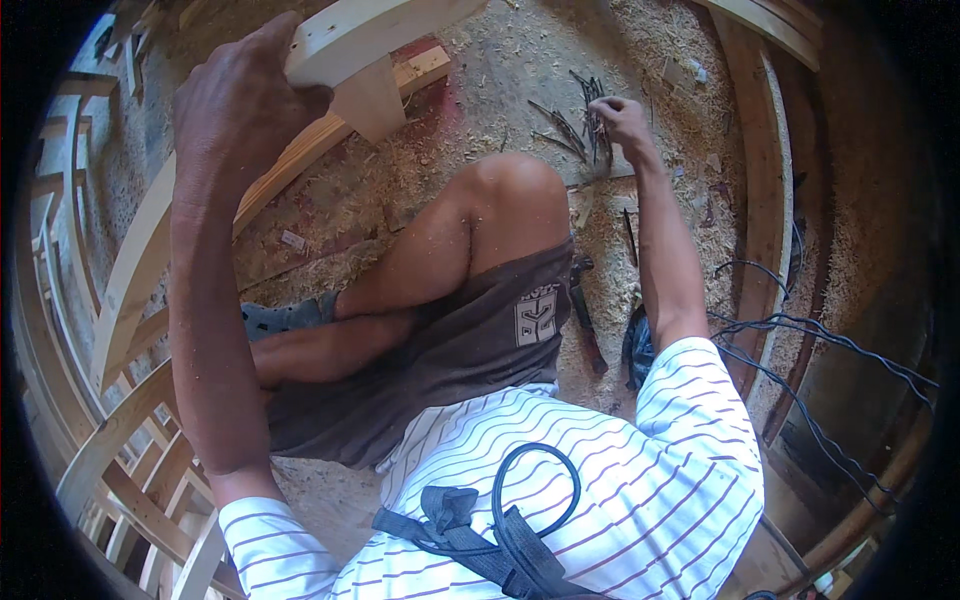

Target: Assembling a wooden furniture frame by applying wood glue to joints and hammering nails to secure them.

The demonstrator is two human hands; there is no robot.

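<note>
At the upper left my left hand (240, 110) is wrapped round the end of a pale planed wooden piece (350, 40), which joins other lengths of timber in a frame. My right hand (622, 120) reaches down to a pile of long, thin, dark nails (592, 95) on the floor. Its thumb and fingers are pinched together on nails at the pile's edge; how many is hidden. More nails (562, 130) lie loose just left of the pile.
Wood shavings (690, 110) cover the floor. A hammer (588, 320) lies right of my bent leg, beside a dark bag-like bundle (638, 345). Dark cables (830, 335) run across the right side, past a long timber (760, 200). Slatted wooden frames (130, 480) stand at left.
</note>
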